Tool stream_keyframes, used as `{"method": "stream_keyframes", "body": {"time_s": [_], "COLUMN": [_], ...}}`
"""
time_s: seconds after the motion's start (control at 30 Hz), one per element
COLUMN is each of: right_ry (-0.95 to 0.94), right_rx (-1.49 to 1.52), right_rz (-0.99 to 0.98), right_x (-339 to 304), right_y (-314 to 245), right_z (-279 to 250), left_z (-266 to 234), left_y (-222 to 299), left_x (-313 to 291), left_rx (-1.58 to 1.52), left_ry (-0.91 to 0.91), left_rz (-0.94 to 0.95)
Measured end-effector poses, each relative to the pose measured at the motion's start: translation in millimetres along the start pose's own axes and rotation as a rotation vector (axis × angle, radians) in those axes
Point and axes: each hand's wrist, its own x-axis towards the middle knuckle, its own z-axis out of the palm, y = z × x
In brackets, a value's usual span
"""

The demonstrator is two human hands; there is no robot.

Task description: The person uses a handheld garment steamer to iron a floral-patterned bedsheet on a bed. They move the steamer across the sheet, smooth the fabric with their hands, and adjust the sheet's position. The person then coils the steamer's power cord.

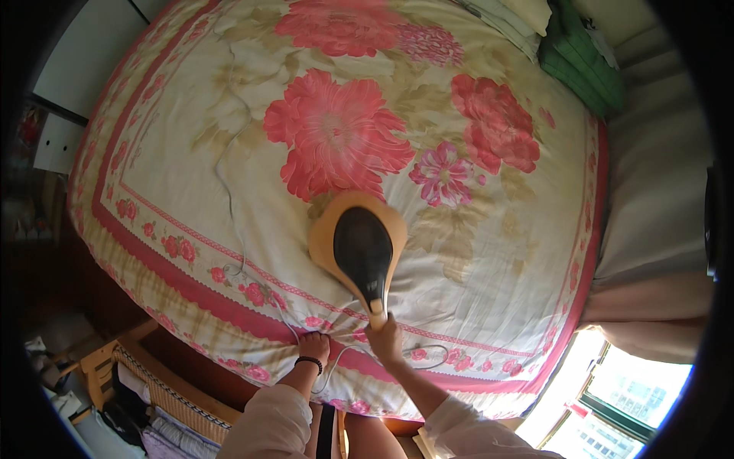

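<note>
My right hand (384,339) is closed around the thin handle end of a handheld appliance (359,249), which has an orange-tan body and a black oval top. I hold it flat on the bedspread (229,153), with its wide head pointing away from me, just below the big red flower in the middle of the cloth. The fingers wrap the handle fully, so the grip is tight and nothing of the palm shows.

My left hand (313,346) is just beside the right one, a little to the left, and it presses down on the bedspread near the red border at the edge closest to me. The fingers are curled onto the fabric; I cannot tell if they pinch the cloth or only rest on it. On this wrist there is a dark band (309,361).

A thin white cord (229,206) runs over the bedspread on the left side, comes down to the near edge and passes between my two hands.

At the far right corner of the bed lie folded green fabric (585,57) and pale pillows (516,15). Below the bed on my left stands a woven basket (164,394) with clothes
</note>
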Motion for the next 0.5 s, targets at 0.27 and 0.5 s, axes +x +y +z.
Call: {"method": "stream_keyframes", "body": {"time_s": [0.27, 0.5], "right_ry": [0.050, 0.142], "right_rx": [0.008, -0.048], "right_rz": [-0.037, -0.140], "right_x": [-64.4, 66.7], "right_y": [38.5, -85.4], "right_z": [22.8, 35.6], "left_z": [-5.3, 1.8], "left_y": [-1.8, 0.8], "left_x": [-1.0, -3.7], "left_rx": [-0.089, -0.015], "left_ry": [0.075, 0.163], "left_rz": [-0.015, -0.024]}}
